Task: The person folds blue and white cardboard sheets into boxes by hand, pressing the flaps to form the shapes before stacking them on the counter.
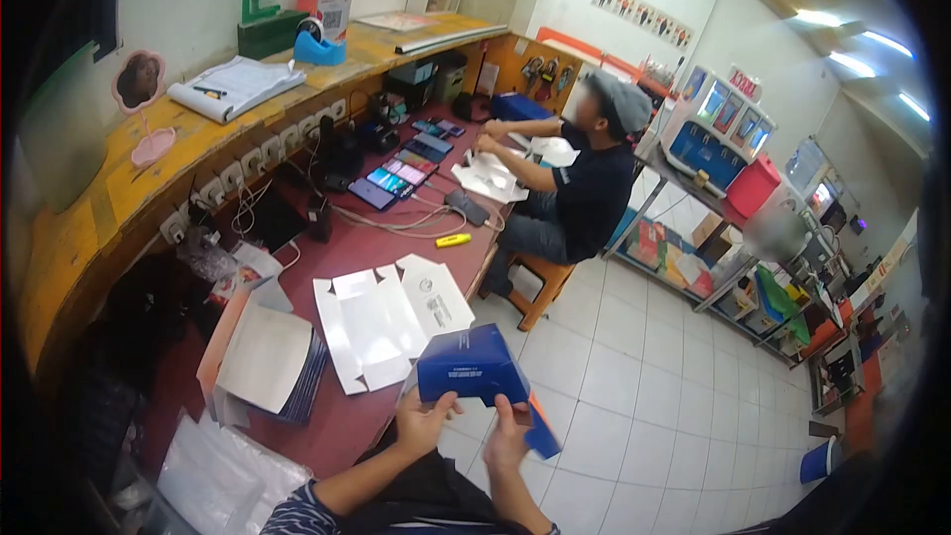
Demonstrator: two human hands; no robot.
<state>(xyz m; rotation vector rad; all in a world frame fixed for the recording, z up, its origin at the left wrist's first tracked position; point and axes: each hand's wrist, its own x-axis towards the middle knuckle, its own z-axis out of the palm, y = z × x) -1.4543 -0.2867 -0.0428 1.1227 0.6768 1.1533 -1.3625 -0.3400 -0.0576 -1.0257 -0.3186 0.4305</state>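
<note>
A blue cardboard box [466, 357] with small white print is partly folded between my two hands, in front of my lap. My left hand [426, 420] grips its lower left edge, thumb on the near face. On the right edge, my right hand [506, 433] pinches the card, with a blue and orange flap hanging beside it. Beyond the box, a flattened white box blank [381, 312] lies on the red-brown desk [342, 414]. Left of that stands a stack of flat blue-edged card sheets [267, 357].
Clear plastic bags [223, 476] lie at the near left. Phones [396, 178], cables and a yellow highlighter [453, 240] are farther along the desk. A co-worker [594, 168] sits on a wooden stool [543, 295], handling white card. A yellow shelf [99, 203] runs along the left.
</note>
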